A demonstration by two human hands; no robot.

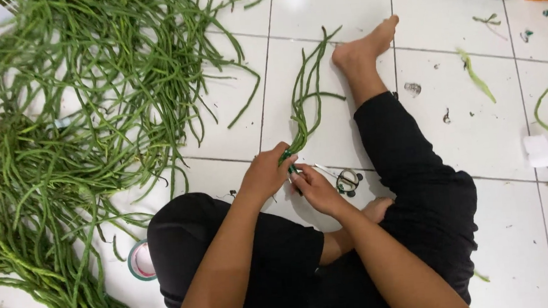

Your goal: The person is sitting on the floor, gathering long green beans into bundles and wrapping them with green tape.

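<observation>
Two bare hands are meeting over the white tiled floor: the left hand is closing around the near end of a small bundle of long green beans, which is trailing away toward the far side, while the right hand is pinching that same end just beside it. One pair of scissors is lying to the right, partly hidden. One tape roll is peeking out near left. Loose beans in the big green heap on the left are too many to count.
</observation>
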